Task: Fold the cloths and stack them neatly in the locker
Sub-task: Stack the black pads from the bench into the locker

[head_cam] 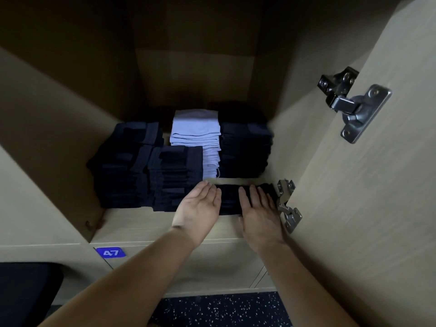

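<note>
A low stack of folded dark cloths (230,199) lies at the front right of the locker shelf (141,223). My left hand (198,206) presses flat against the stack's left side, fingers straight. On top of the stack lies my right hand (258,208), fingers straight and spread. Behind stand taller stacks: dark navy cloths (175,178) in front of my left hand, more navy (122,161) at the left, white cloths (195,133) in the middle, and dark cloths (245,149) at the right.
The locker door (365,185) stands open on the right, with metal hinges (286,204) close to my right hand and an upper hinge (351,102). A blue tag reading 47 (110,252) sits below the shelf. A dark object (26,291) is at lower left.
</note>
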The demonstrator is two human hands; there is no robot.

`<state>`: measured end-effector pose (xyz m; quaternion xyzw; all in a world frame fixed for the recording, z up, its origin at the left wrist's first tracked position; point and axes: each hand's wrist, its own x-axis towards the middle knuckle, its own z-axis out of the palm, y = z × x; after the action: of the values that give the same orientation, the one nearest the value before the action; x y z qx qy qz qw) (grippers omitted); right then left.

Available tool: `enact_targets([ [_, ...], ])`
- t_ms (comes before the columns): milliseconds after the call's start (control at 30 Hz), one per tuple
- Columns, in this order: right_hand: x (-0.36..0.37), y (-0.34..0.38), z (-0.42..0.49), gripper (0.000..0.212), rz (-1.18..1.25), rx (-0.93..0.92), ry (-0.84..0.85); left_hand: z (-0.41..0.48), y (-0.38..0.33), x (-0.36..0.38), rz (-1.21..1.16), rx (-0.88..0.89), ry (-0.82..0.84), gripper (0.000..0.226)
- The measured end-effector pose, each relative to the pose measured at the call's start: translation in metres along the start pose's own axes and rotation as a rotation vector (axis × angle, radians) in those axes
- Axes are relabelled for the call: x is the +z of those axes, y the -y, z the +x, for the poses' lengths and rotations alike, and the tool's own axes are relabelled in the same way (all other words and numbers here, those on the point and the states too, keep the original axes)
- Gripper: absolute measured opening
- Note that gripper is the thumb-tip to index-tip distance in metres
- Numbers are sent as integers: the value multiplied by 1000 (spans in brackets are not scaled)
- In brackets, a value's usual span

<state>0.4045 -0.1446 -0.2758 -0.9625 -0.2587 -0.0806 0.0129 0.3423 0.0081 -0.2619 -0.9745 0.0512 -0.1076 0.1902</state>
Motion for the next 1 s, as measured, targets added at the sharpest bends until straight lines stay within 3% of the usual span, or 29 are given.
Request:
enact_targets([
  [100, 7, 1, 4, 50, -26, -13, -79, 3, -4, 4, -65, -1, -48, 56],
  [267, 11, 2, 11, 52, -46, -2, -51, 12, -4, 13, 33, -18, -168, 38],
  [433, 12, 1, 24, 57, -26, 25, -26, 24, -2, 19, 164, -22, -17, 53],
  [567, 11, 1, 32, 57, -21, 34, -39, 33, 0, 15, 303, -46, -11, 51],
  [667, 12, 1, 34, 55, -30, 38, -91, 40, 0, 10, 243, 2, 67, 53],
  [1000, 5, 4, 29, 77, -41, 37, -113, 25, 4, -11, 221, 89, 59, 61],
])
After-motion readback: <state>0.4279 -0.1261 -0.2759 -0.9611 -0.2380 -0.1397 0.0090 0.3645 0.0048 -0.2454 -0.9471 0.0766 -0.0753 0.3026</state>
